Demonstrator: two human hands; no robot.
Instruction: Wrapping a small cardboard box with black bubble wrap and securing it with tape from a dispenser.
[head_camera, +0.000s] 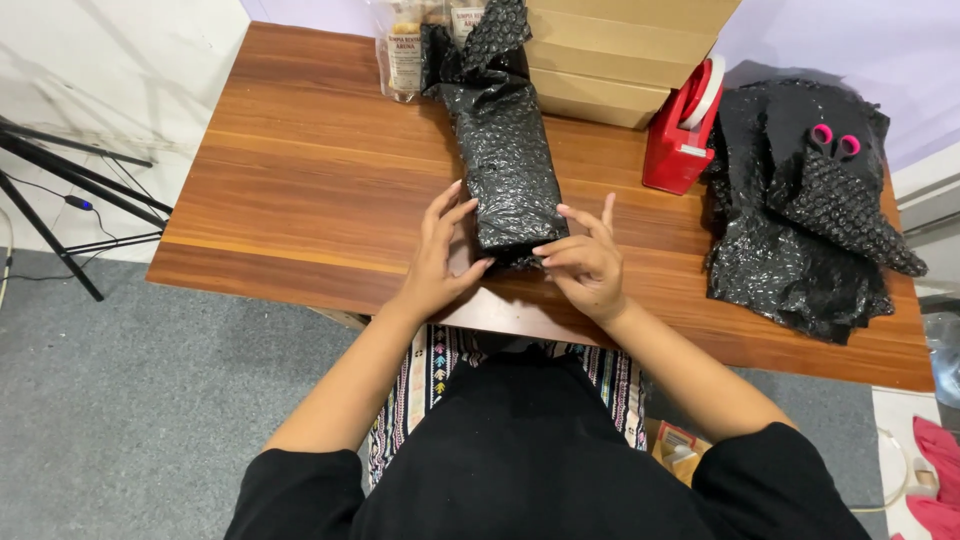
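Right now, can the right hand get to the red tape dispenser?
Probably yes. The right hand is at the black bubble-wrapped bundle, and the tape dispenser stands to its right with only bare table between.

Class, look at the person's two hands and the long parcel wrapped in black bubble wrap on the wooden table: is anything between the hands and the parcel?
Nothing visible. The left hand and right hand already touch the near end of the black-wrapped parcel.
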